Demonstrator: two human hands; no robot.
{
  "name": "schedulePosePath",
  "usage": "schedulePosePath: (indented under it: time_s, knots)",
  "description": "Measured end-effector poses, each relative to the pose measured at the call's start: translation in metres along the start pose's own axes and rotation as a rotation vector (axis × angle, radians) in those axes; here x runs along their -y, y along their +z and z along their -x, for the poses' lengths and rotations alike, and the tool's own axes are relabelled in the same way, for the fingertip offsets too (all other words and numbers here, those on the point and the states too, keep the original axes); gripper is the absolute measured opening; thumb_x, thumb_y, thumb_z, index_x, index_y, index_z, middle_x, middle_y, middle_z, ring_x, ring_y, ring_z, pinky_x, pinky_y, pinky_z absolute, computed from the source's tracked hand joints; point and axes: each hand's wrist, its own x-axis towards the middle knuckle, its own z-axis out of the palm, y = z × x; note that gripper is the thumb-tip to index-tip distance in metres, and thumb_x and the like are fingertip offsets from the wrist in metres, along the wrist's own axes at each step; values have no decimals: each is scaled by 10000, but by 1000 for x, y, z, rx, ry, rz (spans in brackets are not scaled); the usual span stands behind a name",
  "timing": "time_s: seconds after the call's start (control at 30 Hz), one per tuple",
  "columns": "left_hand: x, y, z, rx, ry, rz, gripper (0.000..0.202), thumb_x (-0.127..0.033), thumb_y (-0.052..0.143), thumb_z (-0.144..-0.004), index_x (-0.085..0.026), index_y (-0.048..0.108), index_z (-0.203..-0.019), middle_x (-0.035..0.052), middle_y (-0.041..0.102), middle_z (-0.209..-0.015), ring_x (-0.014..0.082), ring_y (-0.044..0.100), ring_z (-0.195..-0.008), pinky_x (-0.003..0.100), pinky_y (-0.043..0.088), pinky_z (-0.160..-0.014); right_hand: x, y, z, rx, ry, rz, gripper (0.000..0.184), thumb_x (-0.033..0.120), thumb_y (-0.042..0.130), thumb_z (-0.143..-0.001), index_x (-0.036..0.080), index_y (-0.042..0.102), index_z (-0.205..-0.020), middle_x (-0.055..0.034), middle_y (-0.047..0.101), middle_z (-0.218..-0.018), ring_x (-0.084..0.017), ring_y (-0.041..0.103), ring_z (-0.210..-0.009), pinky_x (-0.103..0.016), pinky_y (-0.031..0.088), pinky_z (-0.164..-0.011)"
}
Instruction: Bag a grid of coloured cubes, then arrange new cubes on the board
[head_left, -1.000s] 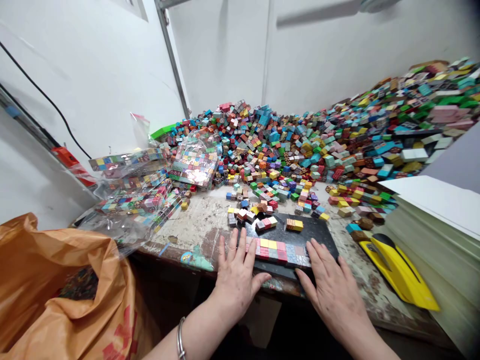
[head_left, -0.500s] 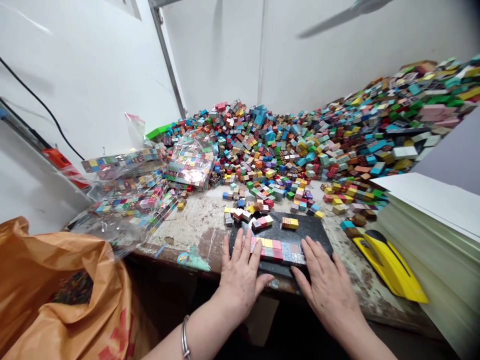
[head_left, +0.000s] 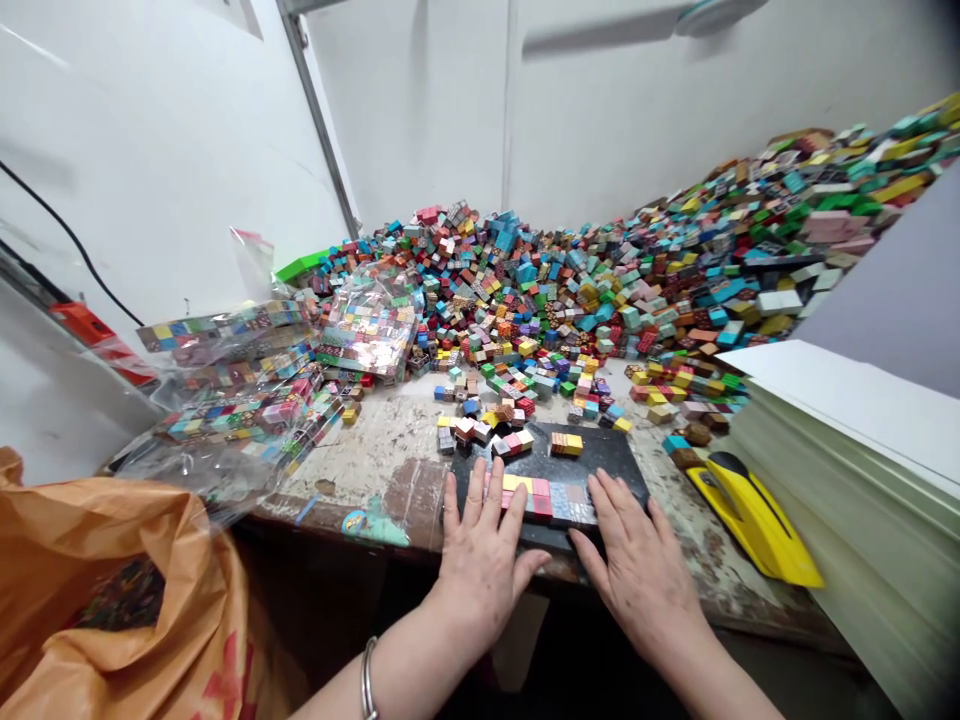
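Observation:
A row of small patterned blocks (head_left: 541,497), pink, yellow and pale blue, lies along a black board (head_left: 611,462) at the table's front edge. My left hand (head_left: 486,560) rests palm down with its fingers spread over the row's left end, hiding part of it. At the right end, my right hand (head_left: 645,570) lies flat with its fingertips against the blocks. Neither hand is closed round anything. Behind the row, a short yellow-striped block group (head_left: 566,444) and a pink-and-white block group (head_left: 513,444) sit on the board.
A large heap of coloured blocks (head_left: 540,290) lines the wall. Clear plastic packs of blocks (head_left: 367,335) lie left. An orange bag (head_left: 202,560) stands at front left. On the right are a yellow tool (head_left: 757,520) and a stack of sheets (head_left: 847,450).
The camera view has shifted slightly, so the scene sits a little further left. Both hands keep nearly the same place at the row; the fan blade above has turned.

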Motion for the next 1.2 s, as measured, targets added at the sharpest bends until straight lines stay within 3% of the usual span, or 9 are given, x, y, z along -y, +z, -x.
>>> schedulePosePath:
  time_s: [0.3,0.67,0.83,0.97,1.1,1.2]
  knots:
    - [-12,1,-5,7,62,25,671,-575,449,-806,-223,297,-1357,124,228,-1443,333,184,-1320,596,187,-1028,0,0,-2,-10,-4,-1,557,321,382,-889,69,242,-1365,-176,416,-1333,-324,383,-1208,-532,295,-961]
    - [-20,0,-12,3,100,67,595,-591,417,-811,-235,406,-1288,107,231,-1444,331,187,-1320,606,170,-1029,0,1,0,5,11,-6,573,324,400,-882,85,228,-1374,-168,392,-1353,-310,366,-1225,-525,280,-975]
    - [-22,-1,-15,10,102,70,566,-590,406,-817,-242,432,-1263,97,247,-1440,322,187,-1321,602,164,-1035,0,1,-2,-5,6,3,599,313,390,-886,87,169,-1395,-173,414,-1336,-315,393,-1204,-530,297,-959]
    - [-27,-3,-17,3,121,77,621,-585,397,-823,-247,326,-1339,112,220,-1447,328,159,-1329,608,178,-1025,1,-1,-2,-3,12,-10,643,294,375,-892,111,53,-1419,-166,416,-1336,-305,394,-1209,-537,308,-955]
    - [-31,2,-19,1,152,83,597,-602,325,-840,-258,345,-1328,94,227,-1447,308,145,-1336,601,199,-1020,-1,-5,-1,46,30,-116,667,324,362,-897,127,-1,-1420,-170,347,-1380,-273,345,-1251,-525,322,-975]
    - [-31,5,-19,0,164,73,598,-603,296,-846,-250,351,-1326,97,237,-1444,303,161,-1333,599,192,-1024,-9,-9,3,99,126,-295,743,426,417,-869,104,34,-1417,-186,249,-1423,-258,286,-1284,-468,351,-995]
